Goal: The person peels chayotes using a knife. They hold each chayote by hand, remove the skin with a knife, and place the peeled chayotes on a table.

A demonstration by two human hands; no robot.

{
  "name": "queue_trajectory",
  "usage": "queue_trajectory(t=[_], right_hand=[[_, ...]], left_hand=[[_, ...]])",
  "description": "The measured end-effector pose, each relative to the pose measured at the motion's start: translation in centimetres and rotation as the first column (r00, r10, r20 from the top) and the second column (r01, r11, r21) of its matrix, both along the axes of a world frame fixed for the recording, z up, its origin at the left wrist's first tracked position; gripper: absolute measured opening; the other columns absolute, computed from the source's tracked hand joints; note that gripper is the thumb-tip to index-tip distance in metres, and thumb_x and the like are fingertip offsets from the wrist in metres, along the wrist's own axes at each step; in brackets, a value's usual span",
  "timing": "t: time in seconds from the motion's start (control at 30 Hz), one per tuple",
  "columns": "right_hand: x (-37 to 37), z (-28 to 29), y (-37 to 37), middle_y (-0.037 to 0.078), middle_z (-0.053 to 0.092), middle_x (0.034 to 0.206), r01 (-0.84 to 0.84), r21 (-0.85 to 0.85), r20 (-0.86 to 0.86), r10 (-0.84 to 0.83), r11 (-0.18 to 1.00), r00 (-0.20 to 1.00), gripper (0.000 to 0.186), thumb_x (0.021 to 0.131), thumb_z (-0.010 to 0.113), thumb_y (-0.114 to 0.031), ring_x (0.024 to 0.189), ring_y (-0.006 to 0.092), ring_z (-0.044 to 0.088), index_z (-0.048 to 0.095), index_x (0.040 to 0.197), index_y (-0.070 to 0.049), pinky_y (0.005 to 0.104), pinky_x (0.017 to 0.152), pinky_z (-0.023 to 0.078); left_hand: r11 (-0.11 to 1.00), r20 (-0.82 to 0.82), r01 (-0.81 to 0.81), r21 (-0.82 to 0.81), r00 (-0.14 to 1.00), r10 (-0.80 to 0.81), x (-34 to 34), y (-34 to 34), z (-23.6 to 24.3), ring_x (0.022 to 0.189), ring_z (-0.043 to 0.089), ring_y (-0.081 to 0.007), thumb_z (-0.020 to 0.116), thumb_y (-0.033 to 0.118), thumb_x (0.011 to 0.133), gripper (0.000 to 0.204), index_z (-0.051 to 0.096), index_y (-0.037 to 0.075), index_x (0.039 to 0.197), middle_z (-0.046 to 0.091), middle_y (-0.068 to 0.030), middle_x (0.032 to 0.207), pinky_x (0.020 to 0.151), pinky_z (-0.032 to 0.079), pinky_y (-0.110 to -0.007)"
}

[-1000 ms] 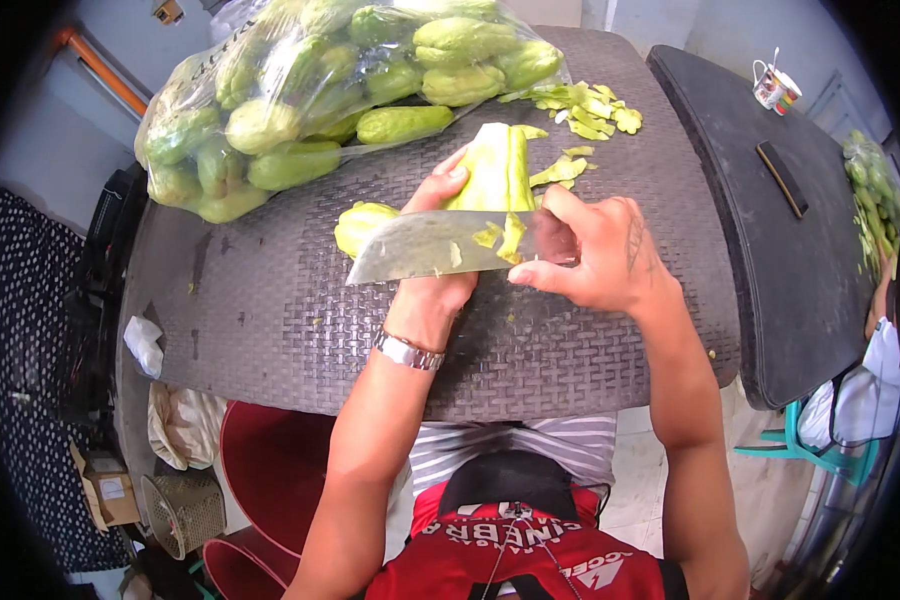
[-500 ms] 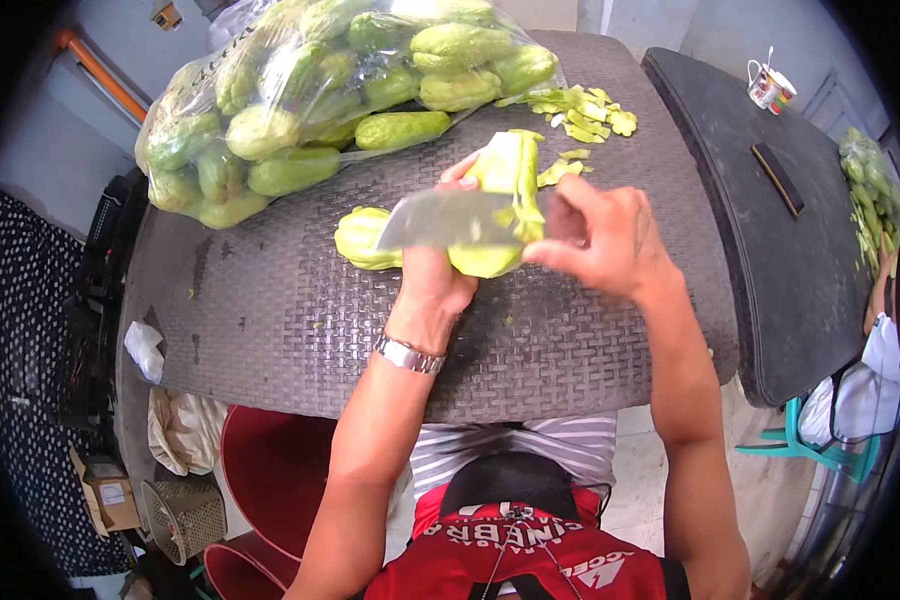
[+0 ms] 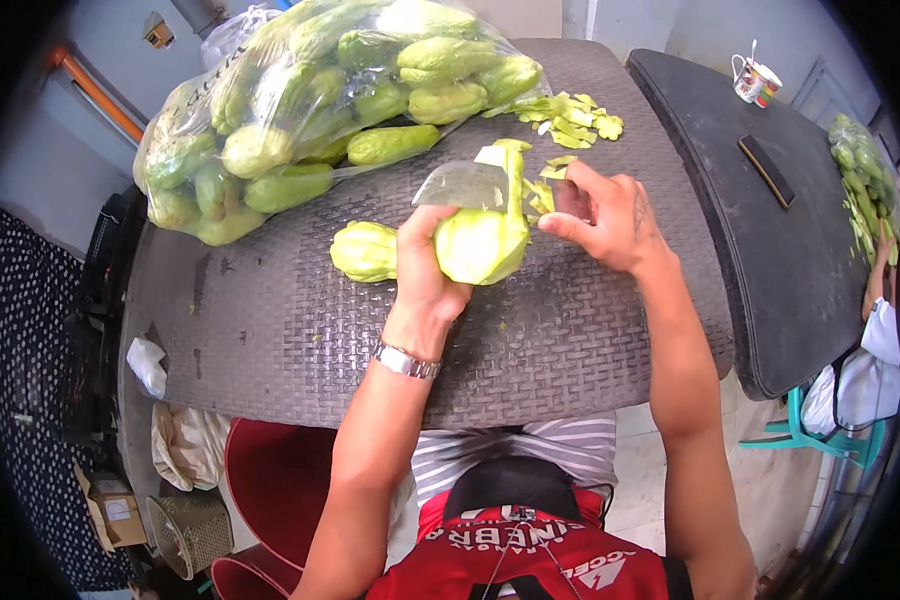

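My left hand (image 3: 425,262) grips a pale green, partly peeled gourd (image 3: 482,245) just above the grey woven table (image 3: 300,340). My right hand (image 3: 610,215) is closed on the handle of a broad-bladed knife (image 3: 462,186). Its blade lies across the far end of the gourd, where a strip of peel (image 3: 515,165) stands up. A second, unpeeled gourd (image 3: 363,250) lies on the table just left of my left hand.
A big clear plastic bag (image 3: 310,100) full of green gourds fills the table's far left. Cut peelings (image 3: 570,115) lie behind the knife. To the right, a dark table (image 3: 770,260) carries a mug (image 3: 753,78) and a flat dark object (image 3: 766,170). A person (image 3: 880,340) sits at the right edge.
The knife blade has travelled away from me along the gourd, from its near side to its far end. My left hand has lifted and turned the gourd slightly.
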State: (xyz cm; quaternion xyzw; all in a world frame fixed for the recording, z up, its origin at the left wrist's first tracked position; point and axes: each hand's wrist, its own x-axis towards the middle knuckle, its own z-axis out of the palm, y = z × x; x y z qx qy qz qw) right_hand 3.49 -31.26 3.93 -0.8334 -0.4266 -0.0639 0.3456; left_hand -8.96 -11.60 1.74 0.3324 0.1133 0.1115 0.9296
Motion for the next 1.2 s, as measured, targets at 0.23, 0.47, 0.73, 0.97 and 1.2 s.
queue_trajectory(t=[0.23, 0.47, 0.73, 0.97, 1.2], right_hand=[[3.0, -0.3, -1.4, 0.015, 0.067, 0.07, 0.247, -0.187, -0.119, -0.272, 0.951, 0.955, 0.066, 0.085, 0.068, -0.07, 0.073, 0.0322, 0.069, 0.063, 0.081, -0.004, 0.0433, 0.071, 0.052], [3.6, -1.1, -1.4, 0.001, 0.049, 0.053, 0.203, -0.062, -0.877, -0.15, 0.977, 0.456, 0.08, 0.091, 0.052, -0.08, 0.04, 0.0139, 0.048, 0.061, 0.095, 0.0, 0.0328, 0.041, 0.039], [0.7, -1.0, 1.1, -0.003, 0.044, 0.053, 0.219, 0.247, -0.958, 0.203, 0.944, 0.204, 0.071, 0.096, 0.05, -0.075, 0.038, 0.008, 0.039, 0.058, 0.092, -0.005, 0.03, 0.041, 0.039], [-4.8, 1.5, 1.9, 0.006, 0.064, 0.063, -0.114, 0.059, 0.007, 0.114, 0.992, 0.993, 0.055, 0.08, 0.08, -0.057, 0.055, 0.0251, 0.067, 0.06, 0.086, -0.006, 0.038, 0.055, 0.053], [-5.2, 1.8, 1.7, 0.004, 0.065, 0.062, -0.165, -0.036, 0.069, 0.167, 0.986, 0.983, 0.058, 0.075, 0.082, -0.061, 0.055, 0.0267, 0.068, 0.061, 0.085, -0.008, 0.0397, 0.055, 0.054]], left_hand=[[0.995, 0.02, 0.074, 0.063, 0.997, -0.076, 0.3, 0.8, 0.0, 0.095, 0.072, -0.0394, 0.059, 0.042, 0.093, 0.056, 0.06, 0.001, 0.132, 0.071, -0.0182, 0.118, 0.078, 0.059, -0.054], [0.997, 0.004, -0.058, -0.051, 0.998, 0.058, 0.5, 0.8, -0.3, 0.115, 0.068, -0.0282, 0.062, 0.036, 0.096, 0.05, 0.062, 0.004, 0.134, 0.07, -0.0113, 0.127, 0.102, 0.053, -0.045], [0.986, -0.005, -0.007, -0.169, 1.0, 0.006, 0.7, 0.4, 0.0, 0.116, 0.067, -0.0245, 0.06, 0.042, 0.102, 0.048, 0.062, 0.007, 0.134, 0.069, -0.009, 0.129, 0.103, 0.052, -0.041], [0.96, 0.098, 0.111, -0.255, 0.991, -0.089, 0.6, 0.8, -1.7, 0.115, 0.067, -0.0293, 0.057, 0.05, 0.102, 0.056, 0.058, 0.007, 0.138, 0.069, -0.0127, 0.126, 0.101, 0.054, -0.046], [0.95, 0.15, 0.192, -0.245, 0.976, -0.158, 0.2, 0.2, -0.1, 0.113, 0.068, -0.0296, 0.063, 0.045, 0.099, 0.055, 0.06, 0.005, 0.137, 0.068, -0.017, 0.128, 0.102, 0.054, -0.045]])
